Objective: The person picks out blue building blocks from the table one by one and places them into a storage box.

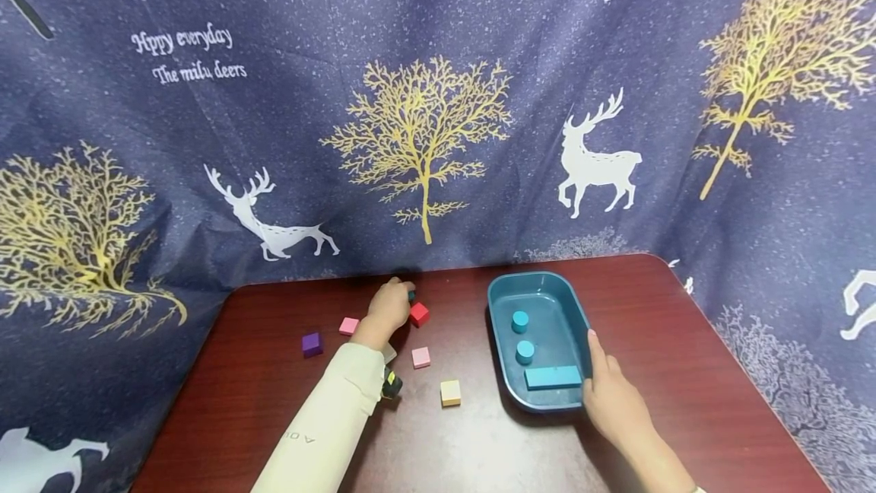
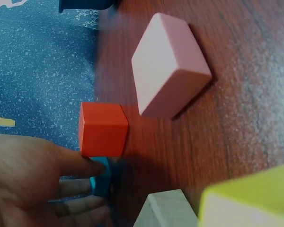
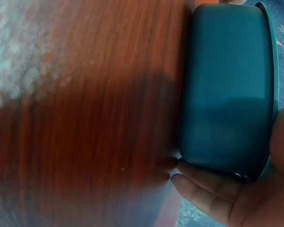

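Note:
My left hand (image 1: 390, 304) reaches to the back of the table. Its thumb and fingers pinch a small teal block (image 2: 100, 177), mostly hidden behind the hand in the head view. A red cube (image 1: 419, 314) stands right beside that block. On the right, my right hand (image 1: 614, 402) lies against the side wall of a teal tray (image 1: 494, 337), fingers fairly straight along its outside and thumb by the rim. Inside the tray are two teal cylinders (image 1: 520, 321) and a flat teal bar (image 1: 553, 377).
Two pink blocks (image 1: 420, 357), a purple cube (image 1: 311, 345) and a pale yellow cube (image 1: 450, 393) lie on the dark red table (image 1: 472, 447). Under the left forearm are a whitish block (image 2: 168, 208) and a black-and-yellow thing (image 1: 391, 384). A patterned cloth (image 1: 465, 211) hangs behind.

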Available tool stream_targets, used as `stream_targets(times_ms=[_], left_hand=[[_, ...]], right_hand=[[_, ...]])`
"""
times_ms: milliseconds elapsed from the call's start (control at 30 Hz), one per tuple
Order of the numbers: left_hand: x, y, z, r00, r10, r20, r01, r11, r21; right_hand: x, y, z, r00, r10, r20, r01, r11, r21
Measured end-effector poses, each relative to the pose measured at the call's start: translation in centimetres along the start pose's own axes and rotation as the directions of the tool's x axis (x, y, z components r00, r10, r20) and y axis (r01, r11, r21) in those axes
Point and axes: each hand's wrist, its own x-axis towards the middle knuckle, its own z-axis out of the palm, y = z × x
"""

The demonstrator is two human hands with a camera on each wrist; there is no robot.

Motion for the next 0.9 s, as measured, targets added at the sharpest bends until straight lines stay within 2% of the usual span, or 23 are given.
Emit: stream_targets(times_ms=[467, 767, 900], left_hand=[[0.2, -0.4, 0.1, 1.0, -0.004, -0.022, 0.004, 1.0, -0.006], [0.2, 0.3, -0.5, 1.0, -0.014, -0.015, 0.014, 0.999, -0.031], [0.3, 0.7, -0.8, 1.0, 0.002, -0.026, -0.003, 1.0, -0.031]], right_hand=[[0.0, -0.2, -0.2, 1.0, -0.009, -0.001, 0.009, 1.0, 0.001], [0.1, 0.0, -0.1, 1.0, -0.017, -0.006, 0.017, 1.0, 0.001], [0.1, 0.0, 0.0, 1.0, -0.009, 0.0, 0.009, 1.0, -0.002]])
